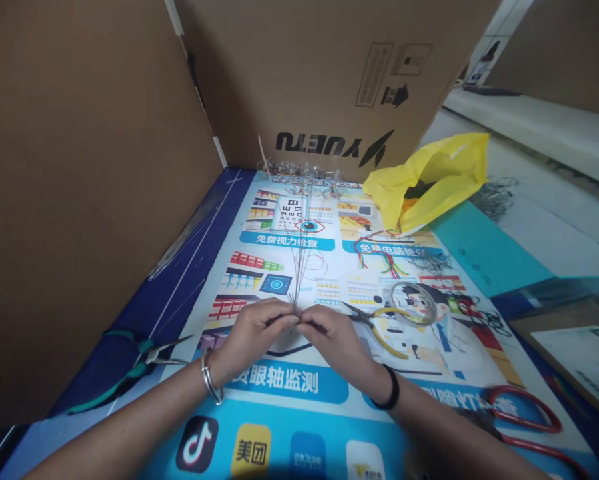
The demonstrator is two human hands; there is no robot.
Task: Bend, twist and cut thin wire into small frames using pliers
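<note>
My left hand (269, 325) and my right hand (330, 333) meet over the middle of the printed sheet. Both are closed in a pinch at the lower end of a bundle of thin wires (300, 273). The wires fan out upward, away from me, and a few short ends stick up by my left fingertips. What lies right between the fingertips is hidden. Just right of my right hand are yellow-handled pliers (385, 327), with a roll of clear tape (415, 303) by their handles. Green-handled long-nose pliers (144, 363) lie open at the left.
Cardboard panels (299, 80) wall the left and back. A yellow bag (439, 173) sits back right, near coloured cords (392, 263) and a turquoise folder (489, 247). Red-handled scissors (526, 413) lie front right. Loose wires (179, 247) rest along the left, clear tangled pieces (309, 177) at the back.
</note>
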